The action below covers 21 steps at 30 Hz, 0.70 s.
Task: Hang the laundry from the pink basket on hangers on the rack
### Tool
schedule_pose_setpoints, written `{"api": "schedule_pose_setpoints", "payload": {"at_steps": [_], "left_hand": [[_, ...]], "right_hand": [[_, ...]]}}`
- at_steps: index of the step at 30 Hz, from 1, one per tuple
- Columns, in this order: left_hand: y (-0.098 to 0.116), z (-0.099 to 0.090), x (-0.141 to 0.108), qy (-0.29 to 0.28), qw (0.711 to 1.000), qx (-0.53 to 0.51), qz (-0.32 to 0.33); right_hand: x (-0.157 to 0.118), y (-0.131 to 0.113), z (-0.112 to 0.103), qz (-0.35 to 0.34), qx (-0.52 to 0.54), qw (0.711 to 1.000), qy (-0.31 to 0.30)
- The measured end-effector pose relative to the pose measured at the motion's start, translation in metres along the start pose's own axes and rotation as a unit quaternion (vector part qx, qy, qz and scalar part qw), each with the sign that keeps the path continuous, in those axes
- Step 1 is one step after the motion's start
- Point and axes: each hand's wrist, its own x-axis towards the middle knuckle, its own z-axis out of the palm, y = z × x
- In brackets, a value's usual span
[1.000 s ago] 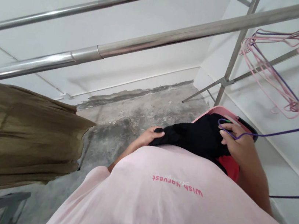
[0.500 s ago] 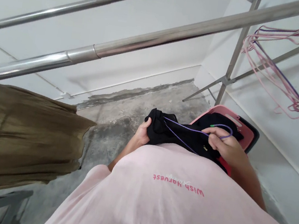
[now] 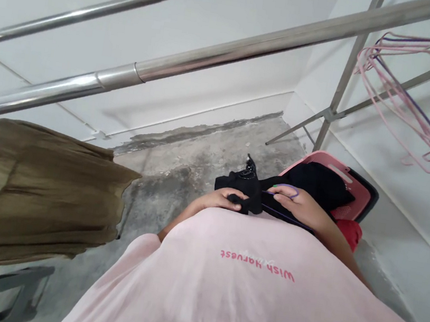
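The pale pink fabric shirt fills the lower centre, its pink lettering reading "Wish Harvest" upside down, beside fainter, illegible script. The olive-brown fabric garment spreads across the left. Right of centre, the pink plastic basket holds dark cloth. The black fabric garment lies at centre, above the shirt. The left hand clamps its lower edge, bunched under the fingers; the right hand pinches the thin purple hanger just right of it.

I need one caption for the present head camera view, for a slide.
Left hand grips black garment; right hand holds purple hanger.
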Motion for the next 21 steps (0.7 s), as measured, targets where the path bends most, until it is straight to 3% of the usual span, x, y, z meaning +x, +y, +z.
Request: {"api": "schedule_pose_setpoints", "payload": {"at_steps": [3, 5, 7, 10, 15, 18, 21], "left_hand": [[0.012, 0.005, 0.004, -0.073, 0.994, 0.080, 0.014], [0.015, 0.009, 0.004, -0.089, 0.992, 0.090, 0.025], [0.015, 0.012, 0.003, -0.086, 0.993, 0.076, 0.023], [0.008, 0.015, 0.002, -0.035, 0.999, 0.022, 0.031], [-0.001, 0.018, 0.012, 0.079, 0.988, -0.029, 0.126], [-0.006, 0.014, 0.019, 0.131, 0.980, -0.022, 0.147], [-0.014, 0.010, 0.022, 0.149, 0.981, -0.014, 0.126]], "right_hand": [[0.011, 0.004, 0.020, 0.053, 0.071, 0.995, -0.037], [0.014, 0.007, 0.029, 0.079, 0.129, 0.986, -0.064], [0.015, 0.010, 0.031, 0.083, 0.193, 0.977, -0.041], [0.012, 0.008, 0.023, 0.040, 0.293, 0.954, 0.056], [-0.004, -0.016, -0.005, -0.111, 0.401, 0.885, 0.209], [-0.016, -0.036, -0.014, -0.178, 0.418, 0.853, 0.255], [-0.020, -0.047, -0.010, -0.216, 0.384, 0.854, 0.278]]}}
